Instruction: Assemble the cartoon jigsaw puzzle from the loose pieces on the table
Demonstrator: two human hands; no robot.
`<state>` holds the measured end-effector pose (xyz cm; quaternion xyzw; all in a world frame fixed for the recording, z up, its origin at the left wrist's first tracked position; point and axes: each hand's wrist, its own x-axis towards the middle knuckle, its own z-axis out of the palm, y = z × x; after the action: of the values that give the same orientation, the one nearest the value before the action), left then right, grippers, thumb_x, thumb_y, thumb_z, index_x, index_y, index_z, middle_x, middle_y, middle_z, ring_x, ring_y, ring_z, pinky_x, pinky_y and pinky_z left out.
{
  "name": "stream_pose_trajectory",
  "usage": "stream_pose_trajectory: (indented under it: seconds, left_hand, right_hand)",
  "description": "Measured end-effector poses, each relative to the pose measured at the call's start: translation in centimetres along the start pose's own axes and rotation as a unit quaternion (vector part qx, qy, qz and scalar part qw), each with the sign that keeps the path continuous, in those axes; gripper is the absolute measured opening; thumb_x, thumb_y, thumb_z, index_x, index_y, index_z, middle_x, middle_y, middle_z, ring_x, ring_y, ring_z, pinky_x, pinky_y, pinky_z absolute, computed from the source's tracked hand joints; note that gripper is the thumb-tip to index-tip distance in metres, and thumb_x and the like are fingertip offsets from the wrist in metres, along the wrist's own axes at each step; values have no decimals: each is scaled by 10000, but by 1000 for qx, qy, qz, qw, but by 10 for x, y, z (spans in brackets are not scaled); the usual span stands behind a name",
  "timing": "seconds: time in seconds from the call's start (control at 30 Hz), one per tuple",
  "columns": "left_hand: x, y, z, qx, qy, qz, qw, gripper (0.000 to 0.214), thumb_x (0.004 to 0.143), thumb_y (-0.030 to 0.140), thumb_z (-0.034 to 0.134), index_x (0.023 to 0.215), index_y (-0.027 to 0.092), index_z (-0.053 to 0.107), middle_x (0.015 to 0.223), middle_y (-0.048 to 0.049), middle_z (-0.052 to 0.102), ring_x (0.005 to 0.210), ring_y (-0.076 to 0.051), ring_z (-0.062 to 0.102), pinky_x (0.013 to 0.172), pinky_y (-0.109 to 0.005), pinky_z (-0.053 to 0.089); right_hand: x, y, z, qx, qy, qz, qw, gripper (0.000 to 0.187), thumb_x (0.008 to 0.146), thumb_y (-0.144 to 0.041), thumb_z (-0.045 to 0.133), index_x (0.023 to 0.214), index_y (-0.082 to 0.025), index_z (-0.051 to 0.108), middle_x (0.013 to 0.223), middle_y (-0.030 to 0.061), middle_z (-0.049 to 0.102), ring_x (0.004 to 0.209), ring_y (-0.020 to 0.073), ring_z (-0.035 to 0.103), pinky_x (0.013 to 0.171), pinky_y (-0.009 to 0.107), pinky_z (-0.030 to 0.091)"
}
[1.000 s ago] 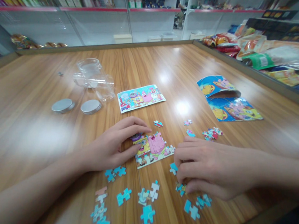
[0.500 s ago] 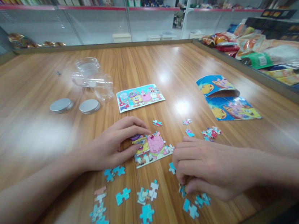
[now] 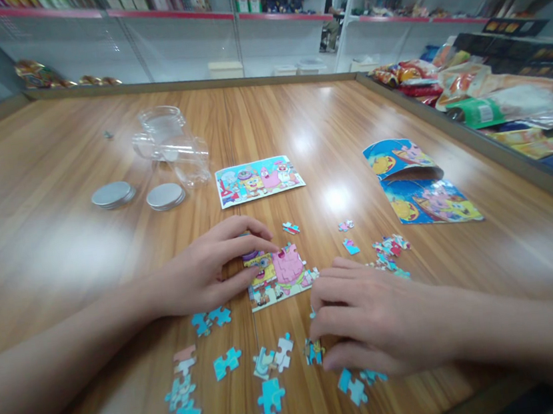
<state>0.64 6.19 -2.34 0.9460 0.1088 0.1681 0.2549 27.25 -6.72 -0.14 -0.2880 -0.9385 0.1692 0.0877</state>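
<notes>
1. Pink and yellow show on the joined puzzle section (image 3: 288, 266), flat on the wooden table (image 3: 276, 120) between my hands. Two middle figures look mostly together, straight bottom edge too.
2. My left hand (image 3: 213, 263) rests over its left side, thumb and fingers apart. It covers part of the section, so can't tell how finished that end is.
3. My right hand (image 3: 365, 313) is low, fingers curled, just right of the section. Thumb and fingertips are beside a small dark-patterned piece (image 3: 314, 351); can't tell if it's pinched.
4. Not joined: a blue piece (image 3: 228, 363), a blue pair (image 3: 211, 320), a mixed pile (image 3: 392, 246), a red-and-blue piece (image 3: 290, 228), plus others nearer me.
5. Picture card (image 3: 260, 181) lies beyond the section. It has extra figures at both sides and blue background; I see none of that right side joined. My guess: around half done, plenty left.
</notes>
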Motion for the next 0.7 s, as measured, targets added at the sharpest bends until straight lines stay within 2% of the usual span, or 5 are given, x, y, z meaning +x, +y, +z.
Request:
stream_pose_trajectory:
  seconds: [0.3,0.43,0.57,0.7]
  left_hand:
    - [0,-1,0,4,-3,-3,1000,309,948,189,596,1256,198,605,1266,-112,549,1196,-219,538,1042,-376,471]
    - [0,-1,0,5,-6,-4,1000,290,954,191,588,1243,205,614,1272,-113,543,1197,-220,534,1041,-382,468]
    - [-1,-1,0,4,-6,-3,1000,288,955,181,587,1239,204,627,1259,-112,544,1190,-212,540,1036,-368,469]
    - [0,-1,0,8,-6,-3,1000,287,952,172,587,1233,208,637,1259,-112,546,1187,-211,545,1034,-364,470]
  right_hand:
    - [2,-9,-5,26,-26,38,999,153,981,-280,563,898,-170,629,879,32,601,819,173,501,756,324,342]
    - [1,-7,-5,35,-24,27,999,123,974,-253,558,921,-167,627,894,33,602,837,172,500,772,322,352]
    - [2,-6,-5,16,-29,20,999,133,978,-244,541,1030,-162,632,963,42,606,891,182,507,782,334,352]
    - [2,-8,-6,-2,-38,29,999,122,972,-251,543,965,-167,632,950,42,597,872,189,499,769,344,349]
